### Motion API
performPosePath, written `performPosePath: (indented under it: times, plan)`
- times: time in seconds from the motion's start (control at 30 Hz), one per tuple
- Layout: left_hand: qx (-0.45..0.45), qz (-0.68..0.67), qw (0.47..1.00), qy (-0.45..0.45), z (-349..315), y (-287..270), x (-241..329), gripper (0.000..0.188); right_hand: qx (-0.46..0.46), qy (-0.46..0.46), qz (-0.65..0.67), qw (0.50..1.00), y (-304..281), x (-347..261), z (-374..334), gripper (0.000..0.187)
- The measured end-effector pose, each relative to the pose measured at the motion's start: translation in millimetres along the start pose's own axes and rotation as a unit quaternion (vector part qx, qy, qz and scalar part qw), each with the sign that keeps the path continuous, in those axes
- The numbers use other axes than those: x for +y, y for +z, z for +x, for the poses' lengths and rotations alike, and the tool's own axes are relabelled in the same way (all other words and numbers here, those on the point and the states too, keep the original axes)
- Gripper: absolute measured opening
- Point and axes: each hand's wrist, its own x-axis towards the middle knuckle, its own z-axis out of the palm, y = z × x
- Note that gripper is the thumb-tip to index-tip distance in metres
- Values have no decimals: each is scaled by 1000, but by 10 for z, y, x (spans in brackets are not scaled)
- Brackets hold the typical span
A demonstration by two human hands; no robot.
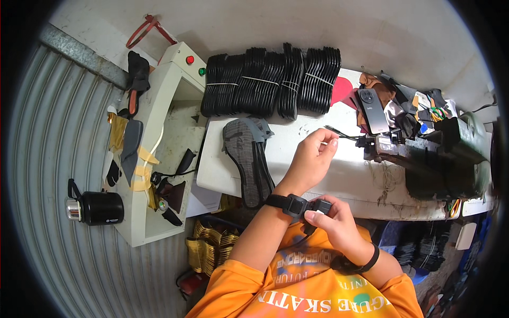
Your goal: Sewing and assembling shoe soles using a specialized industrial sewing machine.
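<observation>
Orange cloth shirt (323, 283), lower centre. Left hand (314, 159) half-curled, empty, black strap (290, 204) at wrist; right hand (342, 225) pinching small black box (321, 205) beside strap, mid-frame. Scuffed white table (212, 161), centre; ribbed metal wall (50, 143), left.

Head cam, left one of the fisheye pair: looks steeply down from above the near edge of the table (339, 180), tipped forward to take in its far edge and the wall (382, 32) behind. Close range: left hand (313, 159) and right hand (339, 225) mid-frame, orange shirt (318, 283) along the bottom.
</observation>
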Motion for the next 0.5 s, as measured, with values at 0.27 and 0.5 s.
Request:
performPosePath:
  times: [0.27,0.5]
  plan:
    - [11,-82,997,-10,-88,115,-24,24,13,-15,-8,1000,-12,31,-4,29]
    - [121,-588,793,-104,-20,32,-47,16,32,-46,-48,997,82,16,-46,29]
